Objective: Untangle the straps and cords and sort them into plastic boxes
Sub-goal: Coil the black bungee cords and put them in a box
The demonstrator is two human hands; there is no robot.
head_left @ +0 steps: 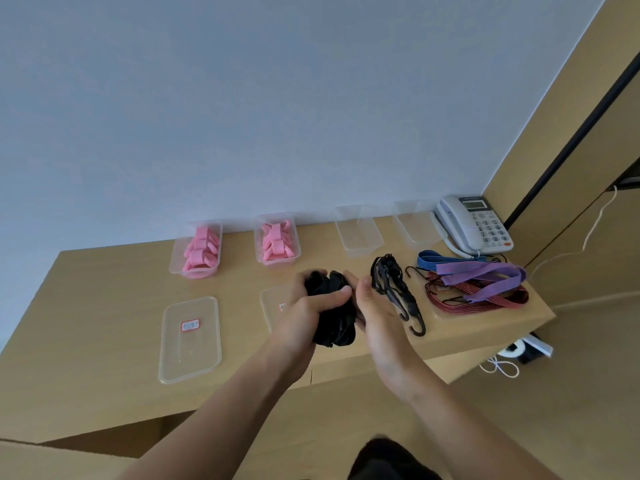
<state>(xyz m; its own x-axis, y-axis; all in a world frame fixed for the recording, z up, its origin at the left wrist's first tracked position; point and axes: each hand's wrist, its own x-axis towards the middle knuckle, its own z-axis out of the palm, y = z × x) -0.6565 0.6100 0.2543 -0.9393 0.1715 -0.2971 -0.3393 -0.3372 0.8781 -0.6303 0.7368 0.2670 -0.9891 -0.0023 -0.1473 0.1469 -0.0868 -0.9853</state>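
Left hand (308, 308) clamped over the black strap bundle (337, 317), right hand (375, 306) cupped around its other side, all well left of the telephone (474, 225).

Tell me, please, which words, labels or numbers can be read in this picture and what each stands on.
None can be quoted as it reads.
Red-bordered label on the left lid: print blurred.
Label on the second lid: partly hidden by the left hand, unreadable.
Telephone keypad and display: too small to read.
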